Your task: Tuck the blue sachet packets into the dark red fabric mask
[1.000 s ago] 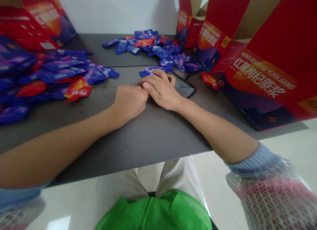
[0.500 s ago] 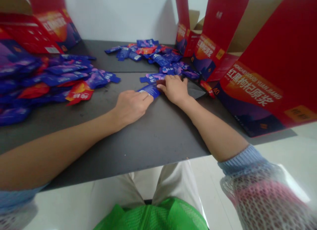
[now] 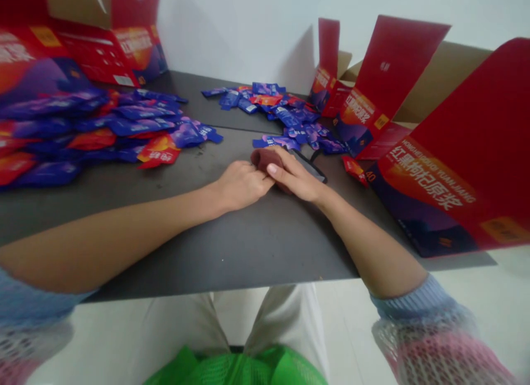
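My left hand [image 3: 240,185] and my right hand [image 3: 295,179] meet at the middle of the dark grey table [image 3: 232,247]. Both close around a small, soft-looking maroon object [image 3: 265,159], whose kind I cannot tell. Just beyond my right fingers lies a flat black-edged panel [image 3: 311,165], partly hidden by that hand. Blue and red sachets [image 3: 277,143] lie scattered a little farther back. A larger heap of sachets [image 3: 124,128] spreads across the table's left side.
Opened red cartons with printed Chinese text [image 3: 439,175] stand along the right and back, with more [image 3: 124,53] at back left. A white wall [image 3: 232,31] rises behind the table. My knees [image 3: 265,318] and a green mesh bag [image 3: 236,371] sit below the near edge.
A blue sachet held between my hands earlier no longer shows. The maroon object now sits between them, and my hands have drawn together. The view has tilted and shifted.
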{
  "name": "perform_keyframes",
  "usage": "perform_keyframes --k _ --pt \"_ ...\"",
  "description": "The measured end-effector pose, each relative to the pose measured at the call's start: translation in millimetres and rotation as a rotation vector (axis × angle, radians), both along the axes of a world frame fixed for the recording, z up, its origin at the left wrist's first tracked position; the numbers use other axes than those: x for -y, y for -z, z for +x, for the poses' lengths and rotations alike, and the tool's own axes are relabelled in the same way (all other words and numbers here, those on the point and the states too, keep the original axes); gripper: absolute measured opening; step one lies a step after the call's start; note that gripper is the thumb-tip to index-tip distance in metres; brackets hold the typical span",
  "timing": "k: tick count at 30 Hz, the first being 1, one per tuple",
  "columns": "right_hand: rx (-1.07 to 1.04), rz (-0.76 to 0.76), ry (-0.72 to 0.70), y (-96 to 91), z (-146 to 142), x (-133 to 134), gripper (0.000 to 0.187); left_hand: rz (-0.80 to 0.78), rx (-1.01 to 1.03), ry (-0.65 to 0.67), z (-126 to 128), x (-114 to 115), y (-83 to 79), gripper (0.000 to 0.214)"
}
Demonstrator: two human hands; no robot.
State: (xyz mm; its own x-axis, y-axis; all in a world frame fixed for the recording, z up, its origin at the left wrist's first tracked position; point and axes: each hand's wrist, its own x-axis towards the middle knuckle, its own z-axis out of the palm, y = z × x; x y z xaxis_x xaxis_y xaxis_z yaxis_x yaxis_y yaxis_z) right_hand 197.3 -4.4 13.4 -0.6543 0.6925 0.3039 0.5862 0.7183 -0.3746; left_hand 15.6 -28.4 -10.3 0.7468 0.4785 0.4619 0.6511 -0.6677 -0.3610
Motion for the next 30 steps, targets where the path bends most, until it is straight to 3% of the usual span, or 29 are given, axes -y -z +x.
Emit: perform_keyframes --k 3,5,12,16,20,25,27,30 --pt "-0.093 -0.124 -0.148 -4.1 5.3 -8.0 0.07 -0.007 0.033 0.028 0.5 0.0 -0.3 0.03" --pt "-0.058 -0.115 -0.129 -2.1 7.1 -16.2 0.069 -0.026 0.048 0.049 1.2 0.0 -0.8 0.03" --pt "0.171 0.142 0.239 21.8 10.6 -37.1 0.085 -0.078 0.042 0.0 1.0 -0.4 -1.7 0.033" --pt "0.258 0.192 0.472 28.0 14.8 -42.6 0.075 -0.037 0.011 -0.013 -0.5 -0.5 -0.1 0.03" --pt "0.115 0.224 0.588 28.6 19.0 -46.0 0.063 -0.01 0.048 0.012 -1.0 -2.0 1.9 0.026" --pt "-0.351 0.232 0.475 15.3 14.1 -29.3 0.055 0.064 0.085 0.062 -2.4 -6.9 3.7 0.027" --pt "-0.469 0.142 0.307 8.6 8.0 -18.4 0.057 0.08 0.092 0.088 -2.9 -8.2 4.0 0.028" --pt "-0.483 -0.093 0.035 2.3 1.1 -7.1 0.062 0.092 0.093 0.169 -3.1 -8.5 4.3 0.03"
